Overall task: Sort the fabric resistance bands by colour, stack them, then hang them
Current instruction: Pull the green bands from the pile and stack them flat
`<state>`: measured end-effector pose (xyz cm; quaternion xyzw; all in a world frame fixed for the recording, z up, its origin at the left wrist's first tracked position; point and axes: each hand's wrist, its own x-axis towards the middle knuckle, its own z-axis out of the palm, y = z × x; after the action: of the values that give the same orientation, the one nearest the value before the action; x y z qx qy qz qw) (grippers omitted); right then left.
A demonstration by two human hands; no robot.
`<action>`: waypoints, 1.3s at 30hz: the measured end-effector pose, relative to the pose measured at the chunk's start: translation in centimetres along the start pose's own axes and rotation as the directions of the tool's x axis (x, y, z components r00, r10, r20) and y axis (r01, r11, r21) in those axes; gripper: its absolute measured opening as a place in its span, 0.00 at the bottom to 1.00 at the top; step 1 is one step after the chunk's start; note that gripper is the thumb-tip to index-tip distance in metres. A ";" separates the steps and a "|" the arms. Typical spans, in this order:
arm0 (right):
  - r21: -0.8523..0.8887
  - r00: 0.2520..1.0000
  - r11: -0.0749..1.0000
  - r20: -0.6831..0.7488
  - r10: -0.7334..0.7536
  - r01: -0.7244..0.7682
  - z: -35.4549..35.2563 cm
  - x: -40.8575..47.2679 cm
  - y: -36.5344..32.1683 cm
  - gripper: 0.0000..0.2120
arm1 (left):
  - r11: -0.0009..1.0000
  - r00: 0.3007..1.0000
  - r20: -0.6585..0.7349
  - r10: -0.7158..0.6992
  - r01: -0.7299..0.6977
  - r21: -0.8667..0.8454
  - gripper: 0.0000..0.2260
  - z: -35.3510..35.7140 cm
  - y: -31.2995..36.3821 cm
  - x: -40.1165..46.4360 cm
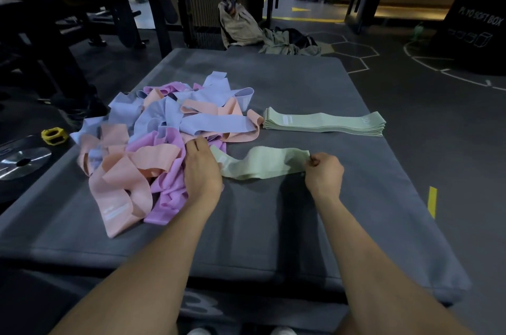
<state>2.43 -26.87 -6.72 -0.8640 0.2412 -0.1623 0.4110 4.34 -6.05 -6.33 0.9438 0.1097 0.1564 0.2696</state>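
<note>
— While the green stack [324, 123] sits squared off on the grey padded mat [273, 211], what are the hands doing?

— Both are on a single loose green band [260, 164] lying nearer the person than that stack. The right hand [324, 173] has its fingers curled and pinches the band's right end. The left hand [202, 167] lies over the band's left end, fingers reaching forward; whether it grips the cloth or only presses it, I cannot tell.

— How does the band itself look?

— Soft woven fabric, a flat wide loop stretched between the two hands, a little wavy along its edges, with a pale label patch near the left hand.

— And the stack?

— Several green bands laid flat one on another, edges lined up, forming a long narrow bundle with pale labels on the top one.

— What lies left of the stack?

— A tangled pile of bands [164, 142] in peach, lilac-pink and pale blue, twisted and looped over each other, crumpled rather than flat. Its nearest peach loop almost touches the stack's left end.

— Anything beyond the mat?

— Left of the pile, off the mat, a yellow plastic collar [54, 136] and a shiny metal weight plate [23, 161]. Far behind the stack, crumpled beige clothing [246, 27] lies on the dark floor.
</note>
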 end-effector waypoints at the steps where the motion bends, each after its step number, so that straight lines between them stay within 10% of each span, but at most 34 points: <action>1: 0.003 1.000 1.000 0.000 0.005 -0.005 0.0 0.0 0.0 0.12 | 0.999 1.000 0.020 -0.020 0.021 -0.033 0.23 0.0 -0.1 0.0; 6: 0.067 0.999 0.997 -0.015 0.028 -0.027 -0.8 0.0 0.1 0.11 | 0.997 0.997 0.056 -0.053 0.055 -0.046 0.02 -0.4 -0.2 0.0; 12: 0.182 0.995 0.981 -0.059 0.075 -0.063 -3.3 0.4 -0.4 0.10 | 0.994 0.997 -0.040 0.072 -0.075 -0.074 0.07 -2.8 1.4 0.4; 23: 0.033 0.998 0.998 -0.026 0.049 -0.048 -11.9 2.1 0.5 0.18 | 0.948 0.987 0.158 -0.022 0.071 -0.309 0.11 -5.7 5.6 2.6; 32: 0.073 0.973 0.971 -0.010 0.229 -0.228 -13.3 0.5 5.1 0.03 | 0.892 0.918 0.364 -0.157 0.290 -0.347 0.06 -0.9 3.2 -1.4; 39: 0.200 0.960 0.952 -0.107 0.258 -0.234 -14.0 3.6 3.9 0.04 | 0.801 0.948 0.263 -0.178 0.295 -0.521 0.14 -1.3 6.3 1.2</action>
<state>-2.38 -39.85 -0.95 -0.7725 0.3575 -0.1882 0.4899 5.73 -10.34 -1.60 0.8146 0.1493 0.0504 0.5582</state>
